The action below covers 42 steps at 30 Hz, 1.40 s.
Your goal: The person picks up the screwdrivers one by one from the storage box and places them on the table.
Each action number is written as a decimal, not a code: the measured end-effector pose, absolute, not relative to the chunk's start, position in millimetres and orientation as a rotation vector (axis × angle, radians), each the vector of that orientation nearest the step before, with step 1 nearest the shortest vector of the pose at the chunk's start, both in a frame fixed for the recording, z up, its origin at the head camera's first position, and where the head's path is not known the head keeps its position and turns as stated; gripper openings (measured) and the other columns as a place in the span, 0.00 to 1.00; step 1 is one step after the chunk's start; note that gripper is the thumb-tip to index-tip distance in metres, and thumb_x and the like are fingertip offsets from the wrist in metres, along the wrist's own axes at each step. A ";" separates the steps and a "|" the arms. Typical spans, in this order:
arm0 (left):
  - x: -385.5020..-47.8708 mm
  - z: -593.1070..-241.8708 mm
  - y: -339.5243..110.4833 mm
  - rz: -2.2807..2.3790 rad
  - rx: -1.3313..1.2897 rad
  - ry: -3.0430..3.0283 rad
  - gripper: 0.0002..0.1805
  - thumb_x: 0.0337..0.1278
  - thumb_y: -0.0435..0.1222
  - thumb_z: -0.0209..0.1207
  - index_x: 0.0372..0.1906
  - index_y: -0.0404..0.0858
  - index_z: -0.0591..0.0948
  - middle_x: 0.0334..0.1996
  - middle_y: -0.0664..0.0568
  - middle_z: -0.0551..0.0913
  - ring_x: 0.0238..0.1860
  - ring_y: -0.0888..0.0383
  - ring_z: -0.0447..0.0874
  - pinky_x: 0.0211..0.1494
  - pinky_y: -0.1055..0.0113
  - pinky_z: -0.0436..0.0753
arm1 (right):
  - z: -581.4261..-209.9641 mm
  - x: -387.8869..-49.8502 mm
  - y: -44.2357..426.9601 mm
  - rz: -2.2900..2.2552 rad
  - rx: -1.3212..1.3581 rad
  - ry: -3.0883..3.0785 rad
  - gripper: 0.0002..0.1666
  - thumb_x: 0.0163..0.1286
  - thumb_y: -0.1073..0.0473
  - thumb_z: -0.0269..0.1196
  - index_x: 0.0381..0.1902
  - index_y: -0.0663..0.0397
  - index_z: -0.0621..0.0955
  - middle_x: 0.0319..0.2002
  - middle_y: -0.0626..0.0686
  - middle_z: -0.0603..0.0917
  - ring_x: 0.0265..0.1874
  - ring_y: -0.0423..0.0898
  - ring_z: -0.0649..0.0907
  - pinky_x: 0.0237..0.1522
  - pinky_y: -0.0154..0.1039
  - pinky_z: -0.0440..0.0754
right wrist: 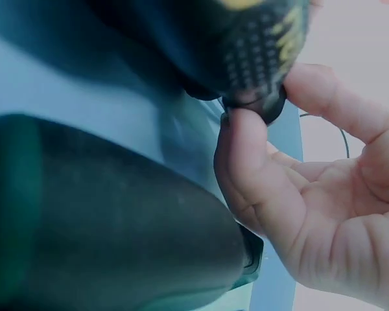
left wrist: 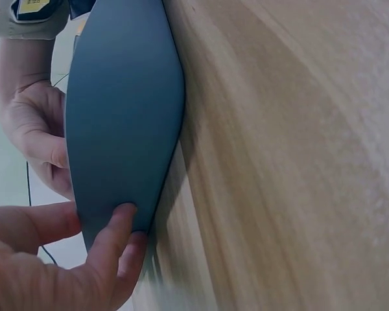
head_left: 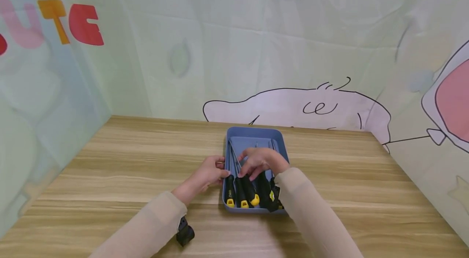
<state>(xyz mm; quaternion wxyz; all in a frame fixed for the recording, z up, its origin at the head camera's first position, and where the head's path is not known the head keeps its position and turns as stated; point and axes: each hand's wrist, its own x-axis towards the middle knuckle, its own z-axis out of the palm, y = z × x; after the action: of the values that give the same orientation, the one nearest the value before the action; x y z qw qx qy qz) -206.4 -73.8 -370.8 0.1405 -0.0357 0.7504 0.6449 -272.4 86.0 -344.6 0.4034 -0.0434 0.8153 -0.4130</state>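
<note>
Wood-grain table [head_left: 146,193] — blue tray [head_left: 254,132] at lower centre of frame, left hand [head_left: 210,171] pinching its left wall. Right hand [head_left: 261,159], over the tray's middle, pinches the front of a black-handled screwdriver [head_left: 249,189] — handle just below the fingertips, yellow end toward frame bottom.

Tray [head_left: 254,132] — smooth, matt plastic

left hand [head_left: 208,174]: pinching | right hand [head_left: 261,159]: pinching | forearms [head_left: 318,213]: angled inward
</note>
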 end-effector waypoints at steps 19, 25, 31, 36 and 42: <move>-207.1 -374.0 -72.5 1.904 -0.106 2.144 0.26 0.53 0.17 0.52 0.60 0.21 0.64 0.47 0.31 0.75 0.36 0.53 0.77 0.37 0.57 0.84 | -337.2 -271.5 94.4 -1.111 -0.094 2.056 0.33 0.56 0.71 0.66 0.58 0.63 0.66 0.37 0.58 0.77 0.23 0.45 0.77 0.24 0.34 0.82; -205.8 -371.9 -72.5 1.890 -0.094 2.165 0.26 0.53 0.16 0.52 0.60 0.20 0.64 0.47 0.30 0.74 0.36 0.51 0.77 0.38 0.57 0.84 | -332.5 -274.0 98.9 -1.131 -0.117 2.045 0.34 0.57 0.70 0.65 0.60 0.63 0.65 0.34 0.57 0.78 0.22 0.44 0.76 0.26 0.35 0.81; -205.8 -371.3 -73.1 1.892 -0.094 2.175 0.26 0.53 0.16 0.52 0.59 0.20 0.65 0.46 0.30 0.74 0.35 0.52 0.77 0.36 0.57 0.84 | -327.8 -276.1 101.2 -1.168 -0.106 2.043 0.33 0.60 0.70 0.63 0.61 0.62 0.64 0.35 0.57 0.78 0.27 0.46 0.78 0.30 0.37 0.82; -205.4 -373.0 -73.9 1.881 -0.096 2.178 0.26 0.53 0.17 0.53 0.59 0.20 0.64 0.47 0.30 0.74 0.37 0.51 0.77 0.38 0.56 0.84 | -326.0 -276.5 103.3 -1.208 -0.101 2.048 0.34 0.60 0.70 0.63 0.62 0.62 0.63 0.36 0.58 0.79 0.28 0.47 0.78 0.30 0.37 0.82; -205.6 -371.5 -73.5 1.879 -0.114 2.165 0.26 0.54 0.18 0.53 0.60 0.20 0.64 0.47 0.31 0.74 0.39 0.50 0.78 0.39 0.56 0.84 | -319.3 -278.2 108.8 -1.256 -0.125 2.077 0.36 0.60 0.70 0.63 0.64 0.62 0.61 0.39 0.59 0.79 0.30 0.48 0.79 0.31 0.37 0.83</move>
<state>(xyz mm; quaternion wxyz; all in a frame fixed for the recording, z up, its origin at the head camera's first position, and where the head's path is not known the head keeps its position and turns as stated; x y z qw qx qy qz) -205.6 -73.5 -371.5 0.1361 -0.0395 0.7476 0.6489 -278.2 108.8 -319.3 0.3480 -0.0480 0.8012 -0.4844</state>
